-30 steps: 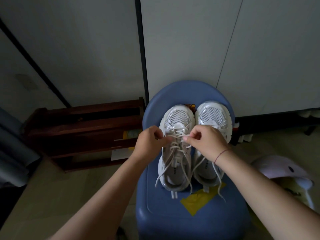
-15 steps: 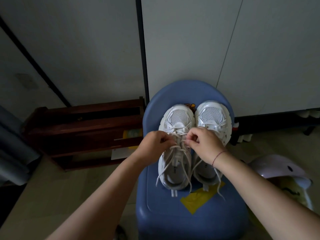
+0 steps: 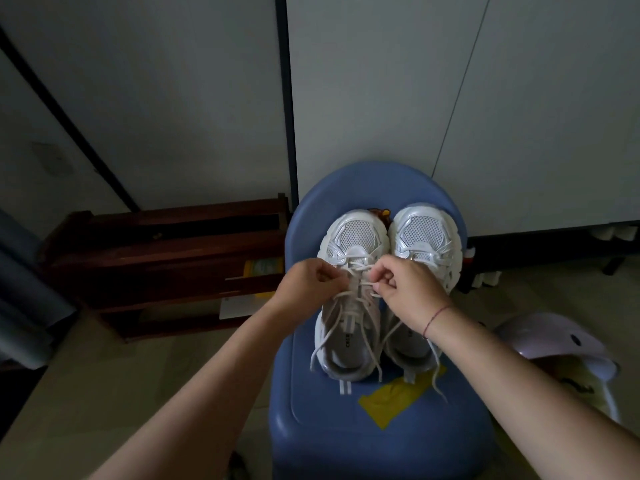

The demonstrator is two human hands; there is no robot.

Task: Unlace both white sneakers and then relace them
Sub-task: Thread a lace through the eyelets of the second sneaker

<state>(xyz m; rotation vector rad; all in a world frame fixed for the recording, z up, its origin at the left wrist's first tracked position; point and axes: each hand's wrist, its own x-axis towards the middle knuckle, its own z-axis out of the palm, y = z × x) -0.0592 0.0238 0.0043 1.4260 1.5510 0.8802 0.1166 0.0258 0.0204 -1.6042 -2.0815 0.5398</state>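
A dark wooden rack (image 3: 166,258) stands at the left of the frame. At centre, on a blue stool (image 3: 346,427), the left hand (image 3: 308,289) pinches the lace (image 3: 341,296) of the left-hand sneaker (image 3: 349,237). The right hand (image 3: 412,292) pinches the same lace just across the tongue (loose ends trail toward the heel). The other sneaker (image 3: 426,237) touches it. A pale helmet (image 3: 554,337) lies at lower right.

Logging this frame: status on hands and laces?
Left hand, right hand both pinch lace of left sneaker. Right sneaker beside it, lace ends loose. No obstruction seen.
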